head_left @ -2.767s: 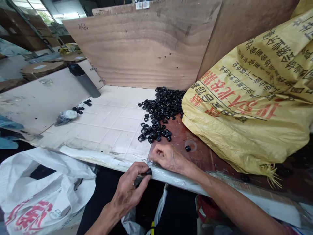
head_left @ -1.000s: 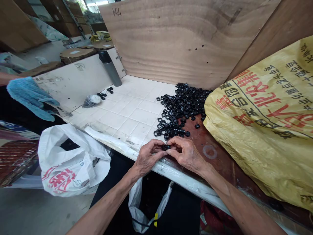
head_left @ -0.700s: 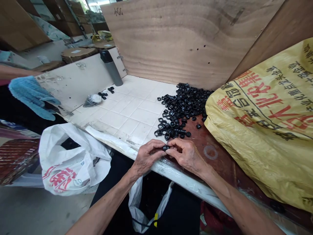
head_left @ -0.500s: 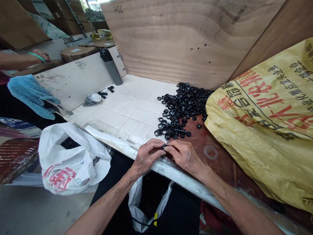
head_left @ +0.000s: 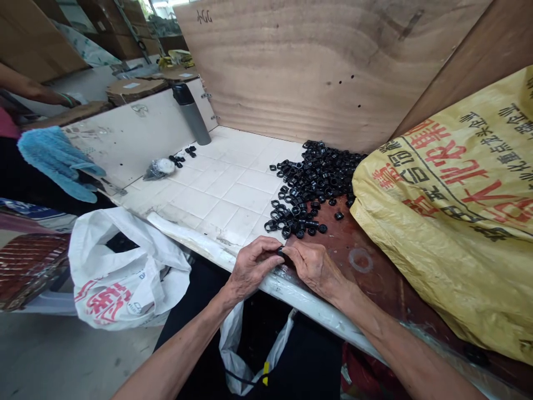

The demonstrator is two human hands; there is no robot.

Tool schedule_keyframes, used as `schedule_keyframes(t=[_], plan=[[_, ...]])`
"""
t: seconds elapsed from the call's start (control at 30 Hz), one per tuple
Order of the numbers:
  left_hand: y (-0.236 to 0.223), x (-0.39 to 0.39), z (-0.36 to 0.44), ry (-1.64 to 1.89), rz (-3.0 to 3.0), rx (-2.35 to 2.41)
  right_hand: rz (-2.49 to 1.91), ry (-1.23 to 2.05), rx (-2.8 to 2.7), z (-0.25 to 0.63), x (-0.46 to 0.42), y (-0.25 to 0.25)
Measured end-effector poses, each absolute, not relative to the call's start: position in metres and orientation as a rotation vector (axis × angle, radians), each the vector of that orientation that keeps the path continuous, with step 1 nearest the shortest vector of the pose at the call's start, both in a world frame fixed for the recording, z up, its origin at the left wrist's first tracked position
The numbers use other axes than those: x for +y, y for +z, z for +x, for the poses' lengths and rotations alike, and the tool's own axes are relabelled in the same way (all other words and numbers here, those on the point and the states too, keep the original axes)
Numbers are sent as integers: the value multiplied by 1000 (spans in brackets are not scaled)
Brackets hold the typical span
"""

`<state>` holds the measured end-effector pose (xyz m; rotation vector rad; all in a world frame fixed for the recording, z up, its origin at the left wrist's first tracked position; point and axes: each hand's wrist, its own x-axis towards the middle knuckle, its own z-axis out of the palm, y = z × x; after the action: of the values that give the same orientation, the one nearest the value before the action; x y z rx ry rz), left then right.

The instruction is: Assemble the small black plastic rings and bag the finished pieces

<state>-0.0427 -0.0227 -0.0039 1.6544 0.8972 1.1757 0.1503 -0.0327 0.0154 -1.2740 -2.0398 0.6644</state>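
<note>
Your left hand (head_left: 254,264) pinches a small black piece (head_left: 280,251) by the bench's front edge (head_left: 303,304); your right hand (head_left: 312,265) has turned further over it, fingers curled in (whether they grip too, you can't tell), so this piece, seemingly mid-handling, is mostly hidden. Farther back, the yellow sack (head_left: 437,255) covers the right end of the heap of black parts (head_left: 325,173).

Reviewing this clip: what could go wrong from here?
The small black part is pinched by the left hand, with the right hand up against it, close to the table's front edge; a slip might send it over.

The yellow sack lies right beside the pile of black pieces, so if it shifted it could scatter some.

Loose pieces lie just beyond the hands and might get knocked.
</note>
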Motion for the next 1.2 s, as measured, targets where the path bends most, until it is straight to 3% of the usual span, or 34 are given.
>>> schedule_keyframes(t=[0.87, 1.2], plan=[[0, -23, -42, 1221, 1530, 881, -1217, 796, -1917, 151, -34, 31], [-8, -28, -44, 1239, 1956, 915, -1392, 907, -1904, 142, -38, 29]])
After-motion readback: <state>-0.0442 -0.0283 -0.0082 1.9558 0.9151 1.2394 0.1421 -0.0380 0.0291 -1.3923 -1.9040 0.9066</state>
